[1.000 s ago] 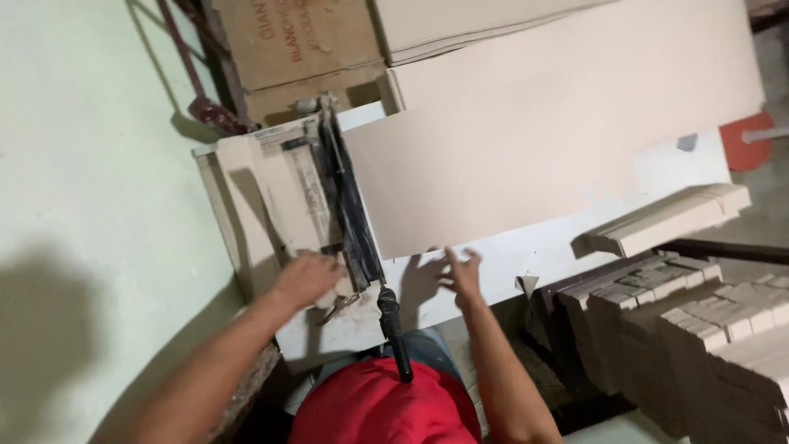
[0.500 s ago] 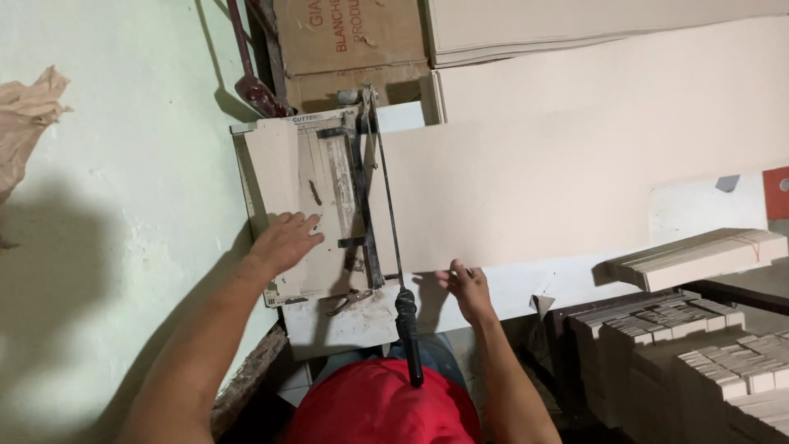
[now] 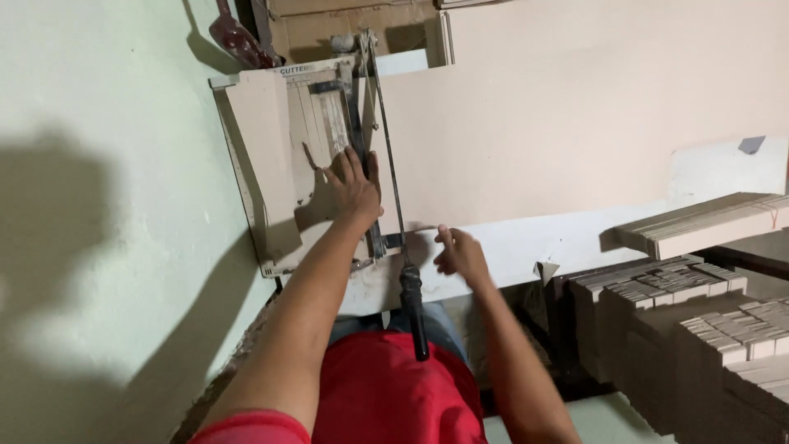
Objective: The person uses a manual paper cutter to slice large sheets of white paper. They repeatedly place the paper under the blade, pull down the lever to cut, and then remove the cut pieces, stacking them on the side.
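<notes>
A paper cutter (image 3: 275, 148) with a beige base stands against the pale green wall. Its long blade arm (image 3: 390, 173) is raised a little, with a black handle (image 3: 413, 308) pointing toward me. A large sheet of tan cardboard (image 3: 559, 131) lies across the cutter, stretching right. My left hand (image 3: 353, 185) presses flat on the cutter bed beside the blade, fingers spread. My right hand (image 3: 460, 253) rests at the cardboard's near edge, just right of the handle, fingers loosely curled and holding nothing.
Stacks of cut cardboard pieces (image 3: 699, 316) fill the lower right. A bundle of cardboard strips (image 3: 699, 226) lies on the white table (image 3: 526, 247). Brown boxes (image 3: 345, 29) stand behind the cutter. The wall (image 3: 99, 205) closes the left side.
My left hand slid farther up the cutter bed toward the blade. The blade arm looks more raised than a second ago. The view shifted closer and to the right.
</notes>
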